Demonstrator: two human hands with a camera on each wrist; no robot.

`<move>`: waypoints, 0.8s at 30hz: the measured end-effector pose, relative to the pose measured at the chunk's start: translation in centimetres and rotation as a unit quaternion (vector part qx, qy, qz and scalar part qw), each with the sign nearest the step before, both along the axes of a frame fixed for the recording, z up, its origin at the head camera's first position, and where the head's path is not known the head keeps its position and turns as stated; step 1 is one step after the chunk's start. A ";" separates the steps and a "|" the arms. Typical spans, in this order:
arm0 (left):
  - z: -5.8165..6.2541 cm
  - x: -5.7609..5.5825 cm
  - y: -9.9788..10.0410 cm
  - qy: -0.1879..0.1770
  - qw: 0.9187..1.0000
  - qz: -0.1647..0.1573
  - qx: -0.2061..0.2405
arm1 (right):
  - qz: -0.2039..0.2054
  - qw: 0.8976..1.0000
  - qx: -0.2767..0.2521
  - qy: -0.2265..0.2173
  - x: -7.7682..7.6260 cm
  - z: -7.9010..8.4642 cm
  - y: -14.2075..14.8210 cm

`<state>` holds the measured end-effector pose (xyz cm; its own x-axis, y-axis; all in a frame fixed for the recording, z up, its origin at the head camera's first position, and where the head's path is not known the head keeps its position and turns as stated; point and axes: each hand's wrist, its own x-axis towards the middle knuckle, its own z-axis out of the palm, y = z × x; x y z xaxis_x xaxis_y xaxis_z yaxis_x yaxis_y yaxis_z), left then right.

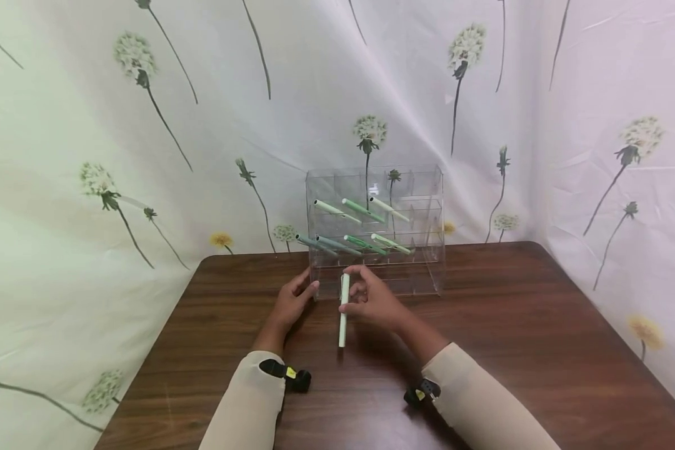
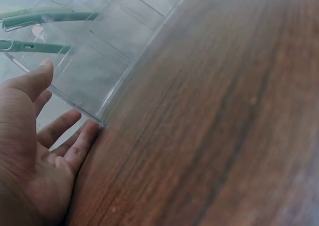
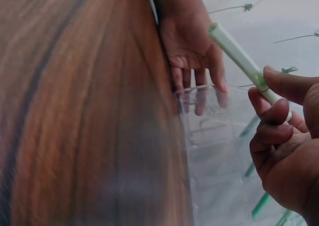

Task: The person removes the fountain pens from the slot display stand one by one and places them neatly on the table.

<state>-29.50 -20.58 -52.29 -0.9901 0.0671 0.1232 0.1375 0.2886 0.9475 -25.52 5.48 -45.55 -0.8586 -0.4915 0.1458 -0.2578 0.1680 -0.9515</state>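
Note:
A pale green pen [image 1: 343,319] is pinched between the thumb and fingers of my right hand [image 1: 374,300], in front of the clear rack. In the right wrist view the pen [image 3: 239,56] slants above the curled fingers. My left hand [image 1: 289,303] rests at the left side of the clear acrylic pen rack [image 1: 382,278]. Its fingers, loosely bent, touch the rack's lower left edge in the left wrist view, where the thumb [image 2: 37,81] stands apart from them. Several pens in greens and grey-green lie slanted in the rack's upper two tiers, including a dark green pen [image 1: 365,244].
The rack stands at the back of a dark brown wooden table [image 1: 512,337]. A white cloth [image 1: 202,125] printed with dandelions hangs behind and at both sides. Black straps with small cameras [image 1: 299,380] sit on both wrists.

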 end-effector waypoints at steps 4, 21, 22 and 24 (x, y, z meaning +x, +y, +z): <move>0.2 0.0 0.0 0.001 1.000 -0.002 -0.004 | -0.001 1.000 0.002 -0.023 0.1 -0.6 -0.7; -0.1 -0.1 -0.3 -0.004 1.000 -0.005 0.012 | 0.029 0.998 0.016 -0.058 0.4 -3.8 -3.8; -0.1 -0.1 -0.3 -0.006 1.000 -0.006 0.011 | 0.029 0.998 0.013 -0.058 0.4 -3.9 -3.9; 0.0 0.0 -0.3 -0.007 1.000 -0.006 0.007 | 0.029 0.998 0.006 -0.057 0.4 -4.2 -4.0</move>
